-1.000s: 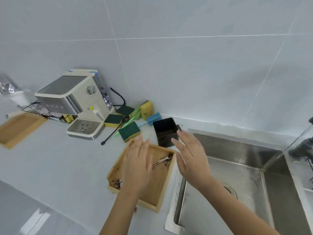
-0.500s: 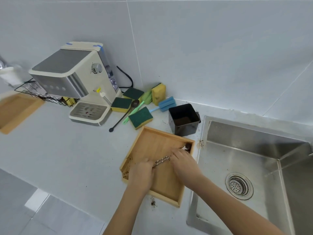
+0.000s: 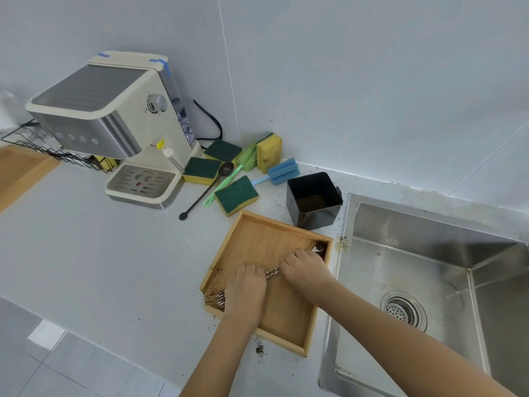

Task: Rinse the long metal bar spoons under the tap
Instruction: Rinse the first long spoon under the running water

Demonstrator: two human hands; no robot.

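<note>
Bar spoons (image 3: 272,273) under both curled hands' grip

Silver twisted bar spoons (image 3: 272,273) show between the fingers (image 3: 303,255), on a light brown wooden tray (image 3: 259,239) with dark specks. Beyond the fingertips: a black container (image 3: 313,200), green-and-yellow sponges (image 3: 236,195), a cream and silver coffee machine (image 3: 114,124).

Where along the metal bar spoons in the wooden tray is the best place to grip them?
Grip the bar spoons on their twisted stems, from above and near both ends, as the left hand and right hand do. They lie flat as a bundle diagonally across the wooden tray, so spaced grips should keep them together.
</note>
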